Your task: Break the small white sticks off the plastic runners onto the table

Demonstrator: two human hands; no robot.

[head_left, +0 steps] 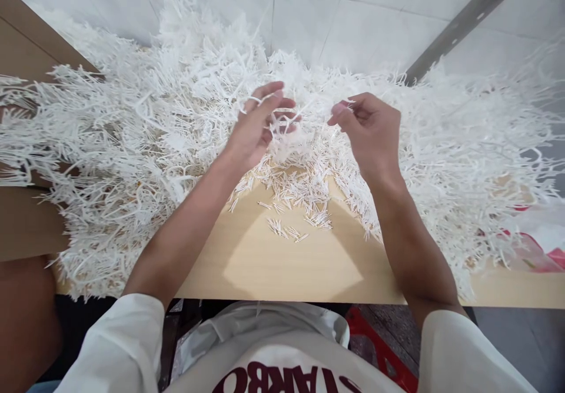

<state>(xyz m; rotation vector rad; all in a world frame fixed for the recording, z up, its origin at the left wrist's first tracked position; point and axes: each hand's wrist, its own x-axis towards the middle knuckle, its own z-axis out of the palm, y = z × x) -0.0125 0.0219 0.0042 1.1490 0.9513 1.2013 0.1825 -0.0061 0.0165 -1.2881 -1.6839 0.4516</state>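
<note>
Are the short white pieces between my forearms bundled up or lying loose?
Loose: the short white pieces lie at differing angles on the table, and no tie shows around them.

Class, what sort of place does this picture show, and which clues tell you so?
Probably a small indoor workshop for handwork: branching white strands heaped in bulk along a wood-coloured table, many small white pieces lying loose on it, and a slotted metal post near pale tiles.

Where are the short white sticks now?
Head view, centre: the short white sticks lie on the table, between the left forearm and right forearm.
</note>
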